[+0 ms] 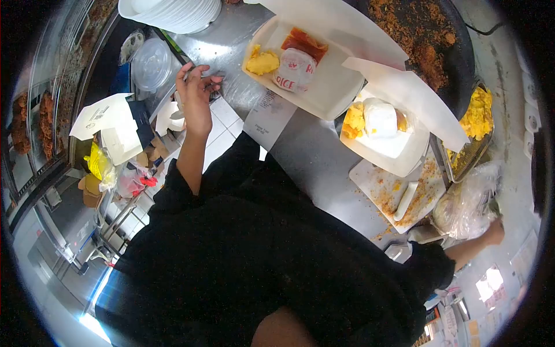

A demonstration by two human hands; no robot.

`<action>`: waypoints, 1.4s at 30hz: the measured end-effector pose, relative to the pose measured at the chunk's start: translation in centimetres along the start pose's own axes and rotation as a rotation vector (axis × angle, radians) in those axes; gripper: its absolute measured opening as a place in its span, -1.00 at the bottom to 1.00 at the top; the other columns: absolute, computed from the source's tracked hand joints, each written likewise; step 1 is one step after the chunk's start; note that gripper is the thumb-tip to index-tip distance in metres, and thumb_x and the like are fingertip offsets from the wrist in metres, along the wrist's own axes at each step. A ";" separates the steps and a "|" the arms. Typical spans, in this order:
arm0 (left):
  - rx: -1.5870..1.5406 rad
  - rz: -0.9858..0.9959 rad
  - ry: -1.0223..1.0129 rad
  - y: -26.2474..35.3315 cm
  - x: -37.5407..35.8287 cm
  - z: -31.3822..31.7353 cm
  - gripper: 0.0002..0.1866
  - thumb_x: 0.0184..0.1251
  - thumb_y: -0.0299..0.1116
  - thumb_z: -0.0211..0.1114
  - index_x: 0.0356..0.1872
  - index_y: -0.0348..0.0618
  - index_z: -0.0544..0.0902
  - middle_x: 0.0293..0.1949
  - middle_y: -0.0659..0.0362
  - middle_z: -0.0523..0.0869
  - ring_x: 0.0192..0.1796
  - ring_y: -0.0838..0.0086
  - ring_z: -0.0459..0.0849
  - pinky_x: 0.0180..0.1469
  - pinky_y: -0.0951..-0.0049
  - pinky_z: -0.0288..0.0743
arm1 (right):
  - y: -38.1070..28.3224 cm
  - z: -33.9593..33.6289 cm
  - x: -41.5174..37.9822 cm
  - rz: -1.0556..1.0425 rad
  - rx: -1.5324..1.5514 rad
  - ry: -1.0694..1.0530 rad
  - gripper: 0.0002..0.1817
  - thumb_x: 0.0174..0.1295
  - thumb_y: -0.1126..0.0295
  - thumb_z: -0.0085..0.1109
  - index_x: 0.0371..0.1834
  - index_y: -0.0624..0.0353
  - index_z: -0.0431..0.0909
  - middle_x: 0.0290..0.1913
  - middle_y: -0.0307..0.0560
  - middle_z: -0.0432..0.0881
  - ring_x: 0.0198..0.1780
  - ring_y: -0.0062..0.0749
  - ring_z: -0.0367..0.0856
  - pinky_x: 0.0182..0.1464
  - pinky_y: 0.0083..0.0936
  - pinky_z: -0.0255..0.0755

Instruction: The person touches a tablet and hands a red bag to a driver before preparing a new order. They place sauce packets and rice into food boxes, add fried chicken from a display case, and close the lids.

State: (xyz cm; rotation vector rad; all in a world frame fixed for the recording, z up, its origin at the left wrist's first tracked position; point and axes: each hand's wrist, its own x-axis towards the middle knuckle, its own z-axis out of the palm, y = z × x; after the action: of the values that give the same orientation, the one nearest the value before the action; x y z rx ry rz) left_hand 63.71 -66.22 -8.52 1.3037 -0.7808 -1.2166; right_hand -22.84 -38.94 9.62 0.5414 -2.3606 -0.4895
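Head view, looking steeply down over the person's black top, which fills the near half of the frame and hides the near edge of the steel bench. Places are given relative to the bench.

Near: at the bench's right end, the right hand reaches into a clear plastic bag; the bag covers the fingers, so whether they are wide or closed cannot be told. Just beside the bag lies a white cutting board strewn with orange crumbs, a white scraper resting on it.

Middle: an open foam box sits on the bench above the board, holding a white wrapped portion and yellow food. A paper receipt lies on the bench near its left edge. At that edge the left hand is raised, fingers loosely spread and curled around what seems a small item; what it is cannot be told.

Far: a second open foam box carries a wrapped pack marked RICE, yellow food and a red-sauced piece. Beyond it, a dark pan of brown crumbs and, right of it, a metal tray of yellow food. At the far left corner stand stacked white plates and clear lids. Beyond the left edge of the bench, shelves hold paper bags.
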 end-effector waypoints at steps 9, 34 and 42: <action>-0.126 0.022 -0.195 1.2 0.5 1.7 -0.65 0.46 -0.33 -0.08 0.20 -0.05 0.15 0.01 0.06 0.46 -0.18 0.37 0.57 -0.11 0.39 0.42 | -21.4 -39.8 -18.7 -0.706 1.417 -0.402 -0.75 0.24 0.37 0.05 -0.12 0.32 0.53 0.16 0.03 0.44 0.17 -0.34 0.42 0.22 -0.46 0.24; 0.010 -0.111 -0.309 2.6 3.0 -2.2 -0.59 0.42 -0.25 0.00 0.20 -0.10 0.17 0.01 0.06 0.48 -0.13 0.34 0.58 -0.04 0.33 0.44 | -31.2 -35.4 -26.5 -0.784 0.722 -0.769 -0.54 -0.02 0.64 0.26 -0.02 0.13 0.39 -0.03 -0.11 0.52 -0.15 -0.36 0.60 -0.17 -0.52 0.47; -0.075 -0.100 -0.263 3.1 3.7 -1.0 -0.57 0.40 -0.23 0.00 0.21 -0.08 0.17 0.01 0.06 0.47 -0.10 0.29 0.56 -0.05 0.32 0.43 | -31.8 -42.0 -30.4 -1.038 1.320 -0.686 -0.45 0.07 0.37 0.31 0.20 -0.01 0.42 0.22 -0.10 0.46 0.24 -0.34 0.40 0.16 -0.33 0.31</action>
State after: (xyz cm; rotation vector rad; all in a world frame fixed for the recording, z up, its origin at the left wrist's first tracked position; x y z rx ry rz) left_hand 66.25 -69.88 -6.46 1.1463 -0.8552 -1.5046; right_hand 34.47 -59.18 8.81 2.5531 -2.5549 0.7338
